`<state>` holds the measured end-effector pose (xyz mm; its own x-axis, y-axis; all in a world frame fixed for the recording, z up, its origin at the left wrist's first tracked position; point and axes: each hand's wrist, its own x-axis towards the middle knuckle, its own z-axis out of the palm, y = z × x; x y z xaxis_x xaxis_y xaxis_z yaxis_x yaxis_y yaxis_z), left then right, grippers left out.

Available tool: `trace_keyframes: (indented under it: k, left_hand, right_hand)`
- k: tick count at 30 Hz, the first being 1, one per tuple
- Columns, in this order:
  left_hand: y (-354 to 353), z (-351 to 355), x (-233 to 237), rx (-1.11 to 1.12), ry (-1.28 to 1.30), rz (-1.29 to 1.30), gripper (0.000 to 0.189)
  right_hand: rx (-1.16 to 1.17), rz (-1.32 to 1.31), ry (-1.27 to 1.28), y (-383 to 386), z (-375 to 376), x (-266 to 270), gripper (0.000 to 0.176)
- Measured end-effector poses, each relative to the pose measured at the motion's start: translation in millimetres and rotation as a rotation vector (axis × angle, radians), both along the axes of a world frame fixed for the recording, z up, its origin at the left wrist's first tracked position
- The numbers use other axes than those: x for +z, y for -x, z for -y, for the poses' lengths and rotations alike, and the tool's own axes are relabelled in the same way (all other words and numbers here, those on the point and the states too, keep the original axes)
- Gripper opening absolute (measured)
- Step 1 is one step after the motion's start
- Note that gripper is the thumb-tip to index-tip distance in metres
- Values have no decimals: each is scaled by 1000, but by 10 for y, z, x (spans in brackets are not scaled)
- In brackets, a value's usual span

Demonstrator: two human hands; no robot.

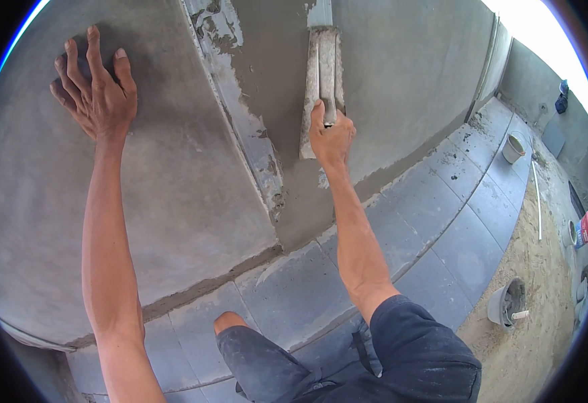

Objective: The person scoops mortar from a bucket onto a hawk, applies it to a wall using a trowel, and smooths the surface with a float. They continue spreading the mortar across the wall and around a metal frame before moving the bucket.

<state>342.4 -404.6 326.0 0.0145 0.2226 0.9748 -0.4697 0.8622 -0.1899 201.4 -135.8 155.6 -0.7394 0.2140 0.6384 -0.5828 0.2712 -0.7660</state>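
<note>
My right hand [333, 139] is wrapped round the handle of a plastering trowel [311, 70], a long flat blade crusted with grey mortar. The blade lies against a strip of darker, wet-looking plaster [274, 101] on the wall. To the left, my left hand [99, 94] rests with fingers spread on the smooth grey wall panel [173, 154] and holds nothing. Between the hands a straight raised edge [230, 121] runs down the wall, with patchy whitish mortar beside it. The trowel's handle is partly hidden by my fingers.
Grey floor tiles [294, 282] run along the wall's foot. Mortar crumbs lie on them at the right. One bucket [513, 149] stands on the tiles; another bucket [499, 305] holding grey mix sits on sandy ground [529, 269]. A white rod [537, 201] lies near them.
</note>
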Motion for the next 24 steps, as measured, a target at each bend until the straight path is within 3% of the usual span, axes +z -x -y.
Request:
trace_keyframes:
  k: [8,11,15,18,24]
  left_hand:
    - [13,14,2,-22,3,4,56]
    - [16,23,7,-30,27,5,56]
    - [23,46,12,-17,40,9,57]
    - [25,62,14,-29,70,11,57]
    - [33,91,12,-23,59,-3,58]
  right_hand:
    - [-164,61,146,-229,-154,-1292,30]
    - [19,121,129,-331,-180,-1816,32]
    - [202,-13,121,-349,-40,-1841,34]
    - [332,34,62,-251,74,-1604,33]
    - [364,-24,18,-104,203,-1431,33]
